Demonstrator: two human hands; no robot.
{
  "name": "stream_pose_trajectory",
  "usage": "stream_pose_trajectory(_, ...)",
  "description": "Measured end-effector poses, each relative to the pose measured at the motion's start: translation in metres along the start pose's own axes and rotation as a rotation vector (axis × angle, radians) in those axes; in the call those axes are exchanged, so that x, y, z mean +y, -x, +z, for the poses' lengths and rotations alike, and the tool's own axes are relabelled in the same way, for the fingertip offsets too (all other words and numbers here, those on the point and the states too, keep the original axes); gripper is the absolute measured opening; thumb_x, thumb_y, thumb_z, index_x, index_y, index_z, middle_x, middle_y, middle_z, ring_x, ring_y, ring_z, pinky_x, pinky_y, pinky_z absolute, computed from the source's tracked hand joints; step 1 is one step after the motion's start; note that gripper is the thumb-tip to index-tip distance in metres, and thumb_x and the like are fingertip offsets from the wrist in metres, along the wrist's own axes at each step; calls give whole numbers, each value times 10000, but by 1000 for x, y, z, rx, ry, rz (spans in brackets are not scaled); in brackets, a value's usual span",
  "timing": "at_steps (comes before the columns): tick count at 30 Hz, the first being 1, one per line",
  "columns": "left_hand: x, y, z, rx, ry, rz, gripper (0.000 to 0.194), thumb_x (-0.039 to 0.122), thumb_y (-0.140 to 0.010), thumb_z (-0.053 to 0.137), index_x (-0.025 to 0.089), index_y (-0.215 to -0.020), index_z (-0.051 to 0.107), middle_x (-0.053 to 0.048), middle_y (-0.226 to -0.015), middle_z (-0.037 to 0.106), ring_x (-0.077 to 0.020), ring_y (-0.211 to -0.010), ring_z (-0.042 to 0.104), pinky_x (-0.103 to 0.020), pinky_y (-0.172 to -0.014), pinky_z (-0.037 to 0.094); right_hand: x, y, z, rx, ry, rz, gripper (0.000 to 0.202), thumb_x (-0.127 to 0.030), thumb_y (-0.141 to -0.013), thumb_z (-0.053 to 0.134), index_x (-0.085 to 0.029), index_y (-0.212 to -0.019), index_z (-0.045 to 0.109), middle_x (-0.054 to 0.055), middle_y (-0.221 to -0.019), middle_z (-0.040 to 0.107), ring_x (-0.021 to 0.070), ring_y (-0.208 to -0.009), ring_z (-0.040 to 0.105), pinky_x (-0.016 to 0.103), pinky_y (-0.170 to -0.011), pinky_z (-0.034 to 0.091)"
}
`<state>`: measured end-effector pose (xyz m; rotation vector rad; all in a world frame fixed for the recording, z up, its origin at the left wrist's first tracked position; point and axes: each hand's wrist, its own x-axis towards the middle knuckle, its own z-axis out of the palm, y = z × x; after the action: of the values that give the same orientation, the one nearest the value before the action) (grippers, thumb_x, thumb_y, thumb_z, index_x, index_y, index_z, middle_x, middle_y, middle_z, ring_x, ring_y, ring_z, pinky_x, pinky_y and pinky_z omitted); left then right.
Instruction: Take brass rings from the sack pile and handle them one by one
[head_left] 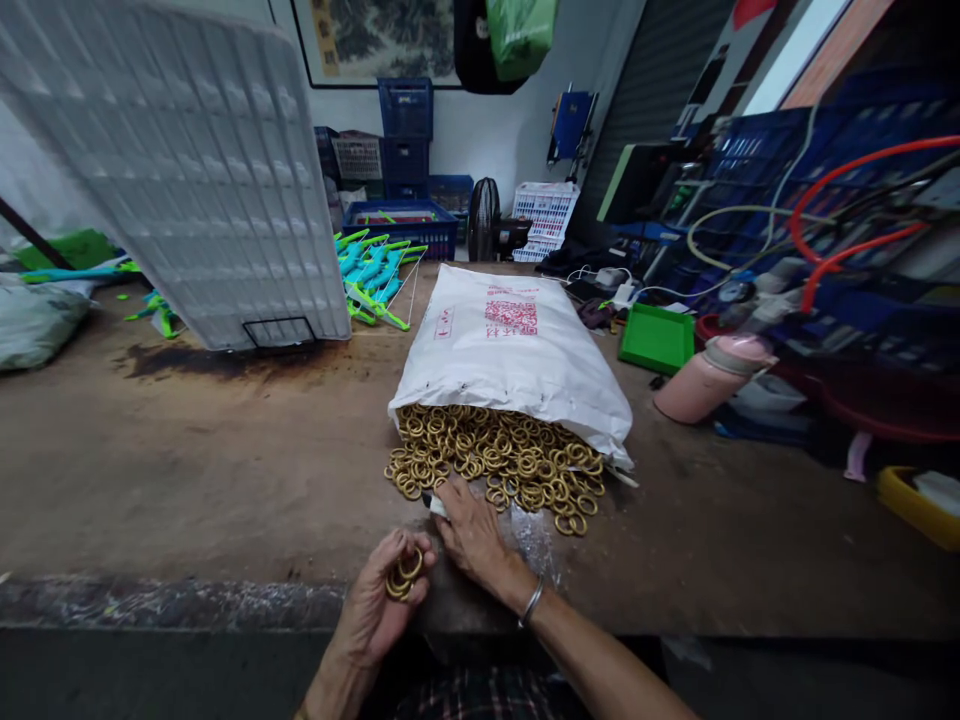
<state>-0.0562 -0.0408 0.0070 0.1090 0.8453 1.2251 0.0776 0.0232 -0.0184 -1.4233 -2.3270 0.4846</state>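
1. Gathering: the left hand [382,598] is curled shut around a small stack of brass rings [403,578] near the table edge.
2. The right hand [469,528] lies flat, fingers spread over the ring pile [499,460]; whether it holds anything, I cannot tell.
3. Only a handful is gathered; most rings lie spilled from the white sack [510,355].
4. Sack's red print and QR-like block are unreadable.

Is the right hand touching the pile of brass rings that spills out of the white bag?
Touching. In the head view the right hand lies flat on the table, and its fingertips reach into the near edge of the pile of brass rings, no gap visible.
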Motion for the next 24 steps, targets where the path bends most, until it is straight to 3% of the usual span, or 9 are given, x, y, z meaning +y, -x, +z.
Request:
stream_pose_trajectory(5,-4,-5,7,13,-162,105,363,406,-615,728,166,-658,459,52,-584,489,-57,-484,459,-139,-356,273,5,7,-12,45,-246,19,179,-107,-785,435,-191,-922,515,30,-829,590,153,-751,529,253,-666,364)
stream_pose_trajectory(8,-12,-10,10,41,-380,161,380,497,-651,666,187,-770,481,74,-547,453,-45,-422,392,-137,-341,244,4,14,-17,85,-341,47,94,-168,-822,419,-193,-834,509,13,-755,567,139,-694,513,244,-643,361)
stream_pose_trajectory(11,-23,-18,9,17,-585,141,425,564,-682,591,182,-846,504,86,-475,421,-42,-362,322,-148,-329,211,3,20,-17,100,-388,32,123,-217,-845,390,-195,-819,508,15,-758,558,136,-700,508,239,-648,366)
stream_pose_trajectory(14,-32,-28,6,-15,-724,130,467,635,-662,545,176,-730,493,93,-401,375,-40,-309,240,-177,-319,183,3,23,-16,98,-446,91,184,-285,-858,365,-196,-773,501,8,-718,542,133,-671,498,233,-622,364)
stream_pose_trajectory(17,-35,-36,2,-20,-819,305,465,633,-654,552,172,-632,489,62,-445,420,-60,-379,339,-189,-386,279,5,21,-16,55,-529,185,250,-357,-858,351,-197,-740,503,0,-683,537,130,-650,494,230,-607,365)
stream_pose_trajectory(20,-35,-39,-1,-77,-992,531,384,532,-737,531,158,-648,559,-4,-592,559,-110,-573,498,-213,-569,396,10,19,-16,28,-617,313,284,-409,-828,380,-185,-754,538,15,-711,569,144,-698,519,243,-653,388)
stream_pose_trajectory(24,-34,-36,1,-164,-1137,627,327,425,-830,432,164,-735,605,-35,-664,625,-141,-641,553,-238,-647,414,14,19,-15,-104,-804,411,331,-441,-813,372,-169,-732,544,-16,-571,519,116,-564,491,219,-562,384)
